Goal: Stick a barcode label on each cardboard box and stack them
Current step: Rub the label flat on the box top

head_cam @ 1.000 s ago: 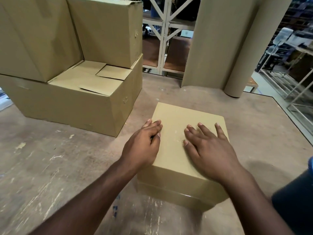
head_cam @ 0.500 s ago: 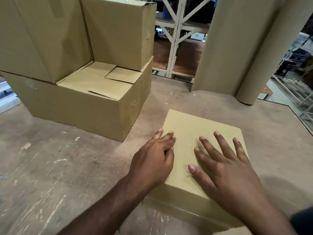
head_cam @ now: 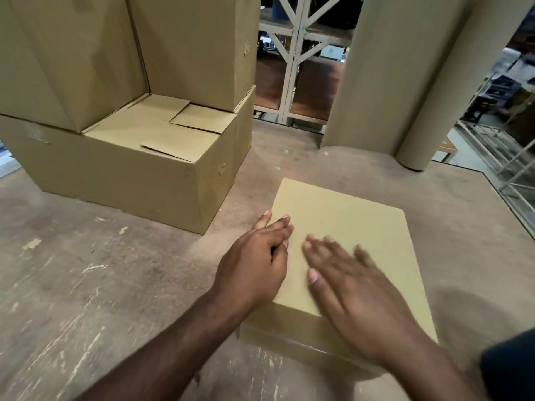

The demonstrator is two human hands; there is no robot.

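Observation:
A small plain cardboard box [head_cam: 347, 227] sits on the worn table in front of me. My left hand [head_cam: 254, 264] rests on the box's left edge with fingers extended and close together. My right hand [head_cam: 353, 287] lies flat over the box top, fingers spread and blurred by motion. No barcode label shows on the box or in either hand. A stack of larger cardboard boxes [head_cam: 139, 157] stands at the back left, with two upper boxes [head_cam: 191, 44] on a wide lower one.
Two tall rolls of brown paper [head_cam: 405, 73] stand at the back right of the table [head_cam: 86, 285]. Metal shelving [head_cam: 292, 53] is behind the table. The table's right edge [head_cam: 509, 204] drops off to a floor with racks.
My right hand has slid back across the box top toward me and is blurred. The view has shifted a little. My left hand stays at the box's left edge.

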